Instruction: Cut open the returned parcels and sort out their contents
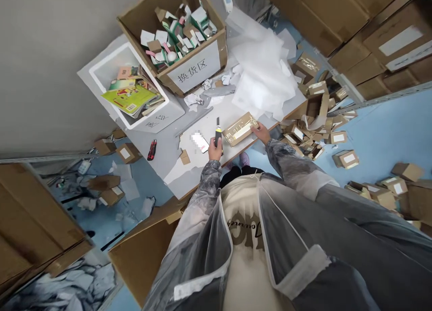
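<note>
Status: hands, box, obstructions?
Left hand grips utility knife. Right hand holds taped box by one end. Phone beside left hand; white wrap beyond box.

This is looking like a parcel storeroom with a worktable (165, 144). Large cartons (324, 14) are filling a rack (354, 93) at the right, while small labelled boxes (345, 159) are littering the blue floor (381, 131). White wrap (263, 59) is lying heaped on the worktable, and an open carton (222, 45) beside it is bearing a sign (192, 69) reading 换货区, "exchange area". A red cutter (152, 150) is lying there too, and a knife (218, 133) is being held beside a taped parcel (238, 128).
</note>
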### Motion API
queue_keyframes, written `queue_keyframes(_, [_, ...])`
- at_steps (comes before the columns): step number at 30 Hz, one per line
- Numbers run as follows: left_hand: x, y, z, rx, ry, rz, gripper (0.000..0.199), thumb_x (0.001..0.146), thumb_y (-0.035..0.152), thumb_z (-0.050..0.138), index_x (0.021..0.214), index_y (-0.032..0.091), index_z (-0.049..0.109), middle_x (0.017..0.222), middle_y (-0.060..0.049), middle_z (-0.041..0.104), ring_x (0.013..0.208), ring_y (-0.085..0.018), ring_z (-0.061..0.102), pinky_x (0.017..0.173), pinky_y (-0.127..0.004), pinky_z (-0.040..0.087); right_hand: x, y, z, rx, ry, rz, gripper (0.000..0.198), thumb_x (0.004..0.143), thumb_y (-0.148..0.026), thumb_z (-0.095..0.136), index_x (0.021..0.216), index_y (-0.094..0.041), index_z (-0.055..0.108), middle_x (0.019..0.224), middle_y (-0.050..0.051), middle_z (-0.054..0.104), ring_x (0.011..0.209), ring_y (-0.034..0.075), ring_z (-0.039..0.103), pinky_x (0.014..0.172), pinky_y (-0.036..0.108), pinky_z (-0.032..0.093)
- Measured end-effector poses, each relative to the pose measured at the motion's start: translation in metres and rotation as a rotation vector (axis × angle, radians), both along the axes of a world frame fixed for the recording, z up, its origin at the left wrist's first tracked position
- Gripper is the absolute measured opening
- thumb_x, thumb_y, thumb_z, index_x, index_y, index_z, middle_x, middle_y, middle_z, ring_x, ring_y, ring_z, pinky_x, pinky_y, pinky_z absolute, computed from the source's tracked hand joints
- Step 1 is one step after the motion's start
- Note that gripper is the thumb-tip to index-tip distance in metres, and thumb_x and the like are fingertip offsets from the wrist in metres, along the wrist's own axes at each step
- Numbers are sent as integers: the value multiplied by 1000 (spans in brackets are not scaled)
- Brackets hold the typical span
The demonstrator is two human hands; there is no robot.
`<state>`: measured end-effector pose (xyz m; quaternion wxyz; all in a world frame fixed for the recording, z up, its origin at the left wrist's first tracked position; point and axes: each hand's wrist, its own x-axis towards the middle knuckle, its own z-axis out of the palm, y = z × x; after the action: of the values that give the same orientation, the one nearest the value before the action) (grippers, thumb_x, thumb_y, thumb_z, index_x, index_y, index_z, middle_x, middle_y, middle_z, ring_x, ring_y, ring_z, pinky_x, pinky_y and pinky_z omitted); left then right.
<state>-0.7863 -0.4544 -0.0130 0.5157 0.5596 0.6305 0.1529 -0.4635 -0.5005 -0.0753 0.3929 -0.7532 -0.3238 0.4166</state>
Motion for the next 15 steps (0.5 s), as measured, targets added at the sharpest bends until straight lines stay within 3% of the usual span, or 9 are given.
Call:
queue_keyframes(3, [32, 20, 12, 145, -39, -227, 38, 125, 56, 67, 150, 29, 76, 112, -4, 89, 89, -24, 87, 82, -34, 74, 1, -1, -6, 14, 12, -36, 89, 96, -86, 82, 158, -22, 80, 159, 17, 87, 144, 41, 82, 127, 57, 70])
queue_keyframes(6, [70, 39, 24, 300, 103, -499, 41, 124, 45, 72, 160, 27, 82, 137, -12, 93, 126, -34, 90, 110, -42, 72, 1, -3, -10, 2, -17, -76, 93, 94, -87, 81, 158, -19, 79, 152, 19, 88, 137, 42, 84, 123, 59, 71])
queue_keyframes(8, [90, 47, 31, 361, 235, -645, 47, 125, 40, 70, 169, 27, 80, 151, -14, 90, 142, -38, 84, 121, -45, 66, 1, -4, -12, 3, -40, -89, 90, 95, -86, 80, 155, -19, 80, 145, 18, 90, 133, 41, 84, 124, 59, 70])
queue_keyframes(11, [108, 49, 41, 358, 408, -763, 50, 128, 39, 63, 176, 27, 76, 150, -17, 90, 141, -39, 84, 117, -43, 64, -1, -5, -12, 10, -51, -113, 83, 96, -86, 79, 148, -21, 80, 133, 16, 92, 127, 39, 84, 123, 58, 70])
queue_keyframes(15, [118, 39, 49, 374, 543, -803, 45, 131, 37, 57, 168, 25, 79, 143, -19, 90, 132, -37, 86, 112, -43, 63, -5, -1, -16, -12, -80, -159, 69, 96, -85, 79, 132, -26, 77, 121, 11, 90, 121, 36, 80, 123, 56, 67])
